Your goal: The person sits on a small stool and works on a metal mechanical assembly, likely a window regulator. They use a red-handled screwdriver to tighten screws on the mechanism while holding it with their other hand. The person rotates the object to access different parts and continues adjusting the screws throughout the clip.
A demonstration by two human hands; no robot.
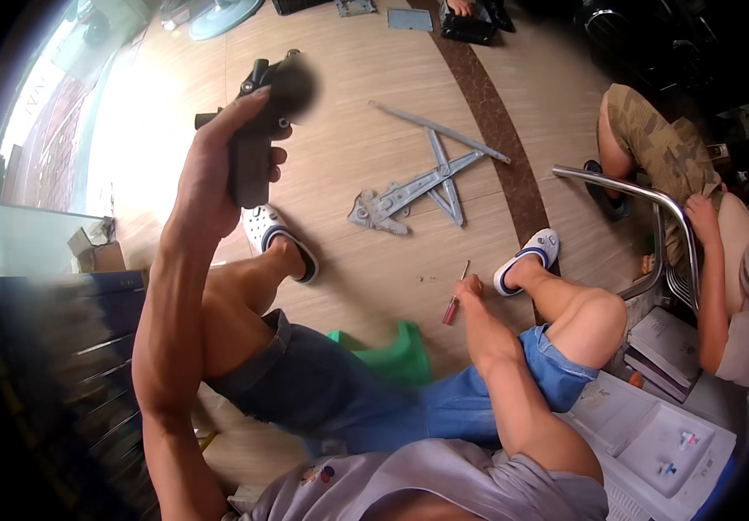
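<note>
My left hand is raised at the upper left, its fingers wrapped round a black window motor with short round stubs and bolt holes. The motor's right end is blurred. Low over the floor, right of the middle, my right hand is closed on a screwdriver with a red handle and a thin metal shaft. Part of the screwdriver is hidden by the fingers. Beyond both hands, a grey metal window regulator with crossed scissor arms lies flat on the floor, touched by neither hand.
Between my legs stands a green plastic stool. On the right are a bent chrome tube frame and a seated person in camouflage shorts. A white tray is at lower right, a cardboard box at left. Another hand touches a black part at the top.
</note>
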